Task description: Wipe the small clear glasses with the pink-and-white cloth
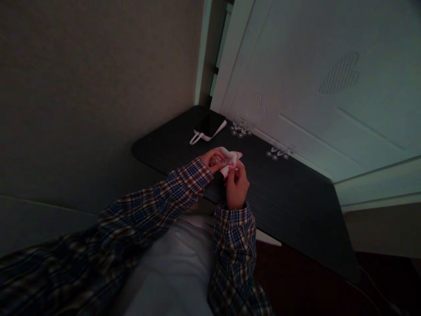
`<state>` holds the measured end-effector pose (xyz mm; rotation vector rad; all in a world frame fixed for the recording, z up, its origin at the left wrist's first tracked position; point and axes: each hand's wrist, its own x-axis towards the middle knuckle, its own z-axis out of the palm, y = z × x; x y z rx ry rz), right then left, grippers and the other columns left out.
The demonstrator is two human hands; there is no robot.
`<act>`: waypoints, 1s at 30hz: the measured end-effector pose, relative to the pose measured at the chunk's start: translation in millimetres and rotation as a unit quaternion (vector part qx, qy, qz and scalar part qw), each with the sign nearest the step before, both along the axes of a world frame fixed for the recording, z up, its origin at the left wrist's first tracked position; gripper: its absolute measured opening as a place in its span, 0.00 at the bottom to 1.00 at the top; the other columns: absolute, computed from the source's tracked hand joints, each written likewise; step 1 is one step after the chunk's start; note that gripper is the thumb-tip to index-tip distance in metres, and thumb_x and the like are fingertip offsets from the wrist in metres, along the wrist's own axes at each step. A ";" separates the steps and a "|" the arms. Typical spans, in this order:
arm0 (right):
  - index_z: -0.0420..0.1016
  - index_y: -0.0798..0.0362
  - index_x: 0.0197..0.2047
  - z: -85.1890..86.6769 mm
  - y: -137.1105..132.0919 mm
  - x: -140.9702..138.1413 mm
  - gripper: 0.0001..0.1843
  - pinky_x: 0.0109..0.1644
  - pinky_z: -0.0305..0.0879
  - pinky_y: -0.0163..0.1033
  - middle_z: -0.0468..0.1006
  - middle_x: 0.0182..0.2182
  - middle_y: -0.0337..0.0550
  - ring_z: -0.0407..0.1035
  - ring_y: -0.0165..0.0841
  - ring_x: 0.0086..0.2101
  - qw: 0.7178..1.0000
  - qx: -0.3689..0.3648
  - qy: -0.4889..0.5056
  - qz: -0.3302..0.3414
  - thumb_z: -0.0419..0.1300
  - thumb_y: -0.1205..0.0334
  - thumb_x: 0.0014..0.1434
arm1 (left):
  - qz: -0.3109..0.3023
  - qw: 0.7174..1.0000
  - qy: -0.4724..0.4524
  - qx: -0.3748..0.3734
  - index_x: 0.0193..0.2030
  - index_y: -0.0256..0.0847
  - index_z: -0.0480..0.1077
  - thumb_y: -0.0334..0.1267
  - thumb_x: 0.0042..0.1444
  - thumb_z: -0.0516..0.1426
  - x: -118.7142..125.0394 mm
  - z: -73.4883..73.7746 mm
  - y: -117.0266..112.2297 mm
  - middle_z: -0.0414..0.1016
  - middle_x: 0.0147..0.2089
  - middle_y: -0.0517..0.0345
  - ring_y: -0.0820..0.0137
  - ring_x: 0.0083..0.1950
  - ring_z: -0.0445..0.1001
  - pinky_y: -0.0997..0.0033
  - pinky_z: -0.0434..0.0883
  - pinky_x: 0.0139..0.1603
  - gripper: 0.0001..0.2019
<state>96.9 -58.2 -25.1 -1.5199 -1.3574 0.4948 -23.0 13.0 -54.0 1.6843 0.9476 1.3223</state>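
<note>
My left hand is closed around a small clear glass, which looks stemmed; part of it is hidden by the fingers and cloth. A pale pink cloth is bunched against the glass, between both hands. Fingers and thumb of my right hand pinch this cloth from the right. Both hands are above the near part of a dark tabletop. Beyond them, similar small clear glasses stand close together, with another cluster of glasses farther right.
At the table's far left lies a phone with a dark screen, a white case and a strap loop. A white panel with heart reliefs borders the far edge. A bare wall rises on the left. Thin cables hang at lower right.
</note>
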 end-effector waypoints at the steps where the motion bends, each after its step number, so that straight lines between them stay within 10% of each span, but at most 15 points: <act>1: 0.68 0.51 0.50 0.5 -0.1 -0.1 0.16 0.27 0.60 0.29 0.74 0.27 0.38 0.65 0.25 0.23 1.000 0.000 0.000 -0.001 0.48 0.56 0.62 | 0.007 1.000 0.004 0.004 0.35 0.41 0.67 0.50 0.49 0.61 0.3 0.6 0.0 0.72 0.33 0.56 0.72 0.29 0.67 0.71 0.64 0.28 0.15; 30: 0.68 0.51 0.49 -1.2 0.3 0.4 0.16 0.28 0.61 0.30 0.74 0.27 0.38 0.66 0.26 0.23 1.000 -0.001 -0.004 -0.005 0.48 0.57 0.62 | 0.024 0.999 0.027 -0.027 0.31 0.41 0.69 0.48 0.49 0.61 0.5 -1.7 0.2 0.72 0.27 0.58 0.71 0.29 0.69 0.72 0.65 0.27 0.12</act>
